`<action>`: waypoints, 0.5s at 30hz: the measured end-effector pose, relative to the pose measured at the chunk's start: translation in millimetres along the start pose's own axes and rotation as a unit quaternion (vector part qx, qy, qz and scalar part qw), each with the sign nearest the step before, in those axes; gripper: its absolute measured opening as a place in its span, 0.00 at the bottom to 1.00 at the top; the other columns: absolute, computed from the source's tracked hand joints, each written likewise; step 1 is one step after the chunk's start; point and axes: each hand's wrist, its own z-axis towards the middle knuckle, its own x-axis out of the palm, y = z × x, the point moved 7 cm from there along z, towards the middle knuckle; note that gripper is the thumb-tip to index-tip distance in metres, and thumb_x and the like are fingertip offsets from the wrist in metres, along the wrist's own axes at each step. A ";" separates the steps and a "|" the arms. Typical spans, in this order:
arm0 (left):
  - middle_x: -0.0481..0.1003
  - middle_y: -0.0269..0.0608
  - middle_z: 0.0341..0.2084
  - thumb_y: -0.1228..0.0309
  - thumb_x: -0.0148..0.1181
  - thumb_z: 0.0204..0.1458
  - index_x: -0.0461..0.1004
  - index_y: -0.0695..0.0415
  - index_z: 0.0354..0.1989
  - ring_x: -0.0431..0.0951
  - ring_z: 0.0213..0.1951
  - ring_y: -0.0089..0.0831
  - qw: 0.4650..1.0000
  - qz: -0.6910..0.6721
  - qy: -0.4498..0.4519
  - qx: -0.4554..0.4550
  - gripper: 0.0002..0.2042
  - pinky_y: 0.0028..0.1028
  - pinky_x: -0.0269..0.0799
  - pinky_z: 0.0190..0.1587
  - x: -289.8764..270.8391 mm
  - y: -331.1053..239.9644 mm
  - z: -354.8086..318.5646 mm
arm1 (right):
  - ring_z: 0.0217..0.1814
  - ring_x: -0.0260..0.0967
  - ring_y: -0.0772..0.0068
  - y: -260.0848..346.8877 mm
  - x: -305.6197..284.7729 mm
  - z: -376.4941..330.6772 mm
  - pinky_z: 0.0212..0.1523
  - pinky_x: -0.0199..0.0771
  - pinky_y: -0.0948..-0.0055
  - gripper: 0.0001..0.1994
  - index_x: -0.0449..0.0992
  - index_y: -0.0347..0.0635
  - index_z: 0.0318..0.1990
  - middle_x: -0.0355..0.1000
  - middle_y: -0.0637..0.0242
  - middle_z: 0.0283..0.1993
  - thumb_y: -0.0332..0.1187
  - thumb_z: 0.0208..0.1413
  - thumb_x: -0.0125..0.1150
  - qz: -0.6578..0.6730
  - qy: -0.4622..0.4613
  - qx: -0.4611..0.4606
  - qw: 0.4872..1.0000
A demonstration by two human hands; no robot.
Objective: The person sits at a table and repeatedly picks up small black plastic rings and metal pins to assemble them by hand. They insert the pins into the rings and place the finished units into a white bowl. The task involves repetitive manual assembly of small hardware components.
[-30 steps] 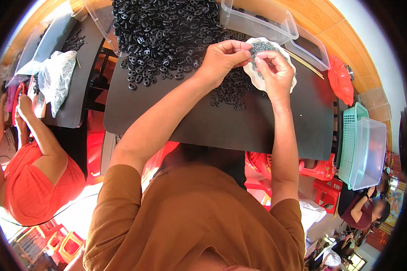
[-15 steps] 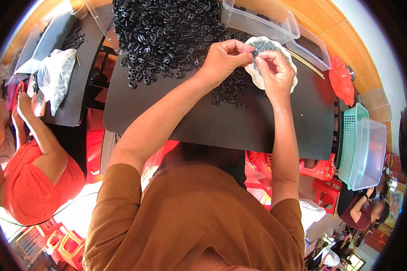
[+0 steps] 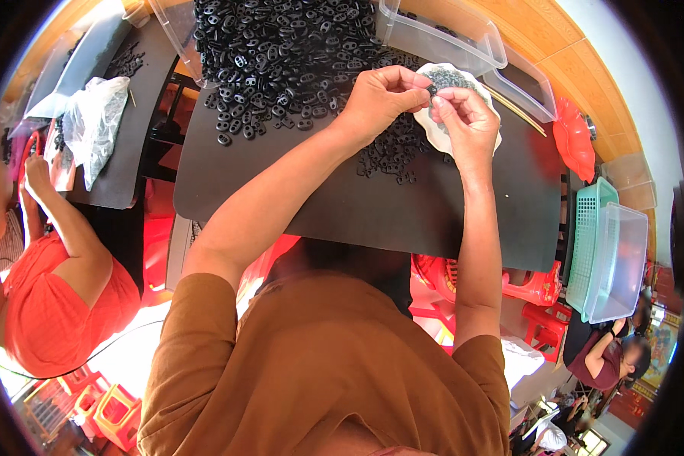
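Note:
My left hand (image 3: 380, 102) pinches a small black plastic piece (image 3: 432, 90) between thumb and forefinger. Right against it, the thumb and fingers of my right hand (image 3: 470, 125) are pressed together; what they hold is too small to make out. Both hands are raised over the near-left part of a white scalloped dish (image 3: 496, 143), which holds many tiny grey, glassy-looking parts (image 3: 450, 77). Under and between my wrists lies a loose heap of smaller black parts (image 3: 391, 156). Beyond my left hand spreads a large pile of black oval two-hole pieces (image 3: 281, 64).
The dark table (image 3: 342, 205) carries clear plastic bins (image 3: 444, 42) at the back. Thin sticks (image 3: 517, 114) lie beside the dish. A red dish (image 3: 574, 140) and a green basket (image 3: 587, 243) are at the right. A co-worker in red (image 3: 72, 304) sits at the left table.
Both hands stay together over the dish. My right fingertips have shifted slightly down and away, and more of the black piece shows between the hands. The whole view has moved a little.

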 end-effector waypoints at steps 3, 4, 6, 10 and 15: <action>0.79 0.38 0.34 0.75 0.65 0.54 0.78 0.63 0.41 0.79 0.36 0.23 1.000 -0.001 -0.001 0.002 0.08 0.24 0.77 0.43 -0.6 0.4 0.5 | 0.32 0.73 0.82 -2.2 0.2 -0.1 0.37 0.75 0.80 0.03 0.77 0.35 0.38 0.77 0.69 0.32 0.22 0.56 0.63 0.024 0.011 0.010 1.000; 0.79 0.38 0.34 0.75 0.65 0.54 0.78 0.63 0.41 0.79 0.36 0.23 1.000 -0.004 -0.001 0.004 0.08 0.24 0.77 0.43 -0.5 0.8 0.7 | 0.33 0.73 0.82 -2.4 0.7 -0.2 0.37 0.75 0.81 0.03 0.77 0.35 0.38 0.77 0.68 0.33 0.22 0.56 0.63 0.030 0.014 0.012 0.999; 0.79 0.38 0.34 0.75 0.64 0.54 0.78 0.63 0.41 0.79 0.36 0.23 1.000 -0.005 -0.002 0.004 0.08 0.25 0.77 0.44 -0.8 0.6 0.6 | 0.33 0.74 0.81 1.6 2.4 -0.6 0.38 0.75 0.80 0.04 0.77 0.34 0.38 0.77 0.67 0.33 0.22 0.56 0.63 0.028 0.003 0.012 1.000; 0.79 0.38 0.34 0.75 0.64 0.54 0.78 0.63 0.41 0.79 0.36 0.23 1.000 0.000 -0.002 0.005 0.08 0.25 0.77 0.44 -0.5 -0.5 0.6 | 0.35 0.76 0.79 -1.3 0.7 0.4 0.38 0.77 0.79 0.05 0.77 0.34 0.39 0.78 0.65 0.35 0.22 0.56 0.64 0.062 0.007 0.023 0.998; 0.79 0.37 0.34 0.75 0.64 0.54 0.78 0.63 0.41 0.78 0.36 0.23 1.000 -0.002 -0.002 0.011 0.08 0.24 0.76 0.43 -1.1 0.0 1.2 | 0.36 0.77 0.77 -2.0 1.3 0.1 0.35 0.76 0.79 0.04 0.77 0.34 0.38 0.78 0.64 0.35 0.23 0.56 0.64 0.049 0.004 0.038 0.998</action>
